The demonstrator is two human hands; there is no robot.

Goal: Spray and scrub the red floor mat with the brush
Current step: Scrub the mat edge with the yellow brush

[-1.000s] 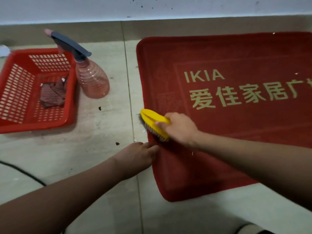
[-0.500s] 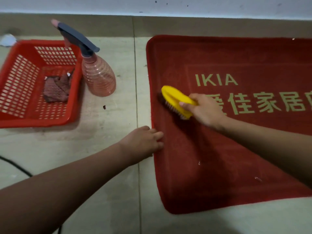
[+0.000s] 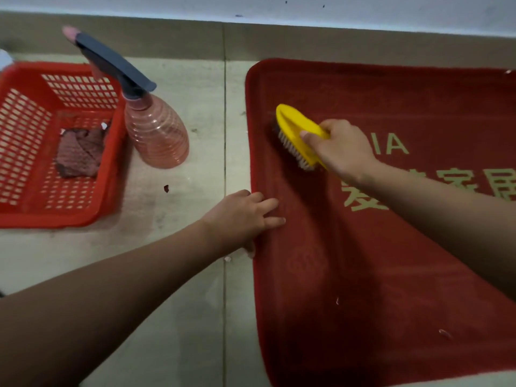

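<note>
1. Head view, looking down on a tiled floor (image 3: 178, 275) with a red floor mat (image 3: 377, 275) filling the right side; taken as the landmark for all places below.
2. Near the mat's far-left corner: a yellow brush (image 3: 298, 132), bristles down on the pile, tilted with its pointed nose toward the far-left edge.
3. Right hand (image 3: 342, 149) clamped on the rear of the brush, thumb along the near side, fingers wrapped over the yellow back; forearm running off to the right across the mat.
4. Partly hidden behind that hand and arm: pale lettering on the mat, "IA" and parts of larger characters.
5. On the mat's left edge, nearer than the brush: left hand (image 3: 243, 219) pressed flat, fingers spread and resting on the pile, palm over the border and the floor; gripping nothing.
6. Left of the mat, apart from it, on the floor: a pink ribbed spray bottle (image 3: 156, 132) with a dark grey trigger head, standing upright.
7. Further left of the mat, touching or just beside the bottle: a red plastic basket (image 3: 25, 135) holding a crumpled brownish cloth (image 3: 79, 152).
8. Between bottle and mat: small dark scraps on the floor; a few pale flecks on the mat's near part.
9. Beyond the mat's far edge: a beige skirting strip and a light wall (image 3: 363, 9).
</note>
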